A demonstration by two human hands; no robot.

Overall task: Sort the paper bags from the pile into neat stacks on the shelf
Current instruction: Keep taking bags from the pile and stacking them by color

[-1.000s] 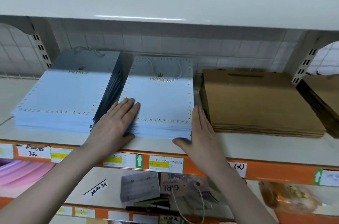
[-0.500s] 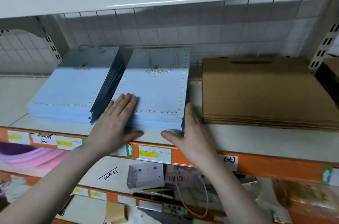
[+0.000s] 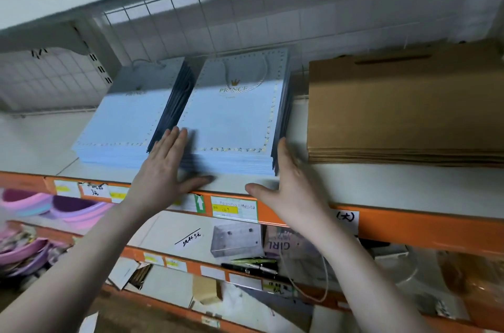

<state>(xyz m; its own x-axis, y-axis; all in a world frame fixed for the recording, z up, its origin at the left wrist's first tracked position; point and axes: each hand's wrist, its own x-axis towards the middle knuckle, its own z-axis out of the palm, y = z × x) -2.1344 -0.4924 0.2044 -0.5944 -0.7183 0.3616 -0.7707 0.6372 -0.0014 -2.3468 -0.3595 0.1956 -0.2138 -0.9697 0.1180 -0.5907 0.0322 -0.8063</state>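
Paper bags: we have the middle blue stack [image 3: 231, 125] lying flat on the shelf [image 3: 381, 182], between the left blue stack [image 3: 125, 119] and the brown stack [image 3: 403, 109], just beside each and apart from both as far as we can tell.
Left hand [image 3: 163, 169]: our fingers are straight and together, flat on the stack's near left corner; it grips nothing.
Right hand [image 3: 289, 182]: our fingers are straight, set edge-on against the stack's right side, thumb spread toward the shelf's front edge.
Why so: we judge the two hands bracket the stack to square its edges and hold it tidy.
Heading: the rope handles and the crown print lie at the far end, toward the wire grid [image 3: 218, 18]; the bag bottoms face us.
Long axis: it runs front to back, tilted slightly rightward at the far end.
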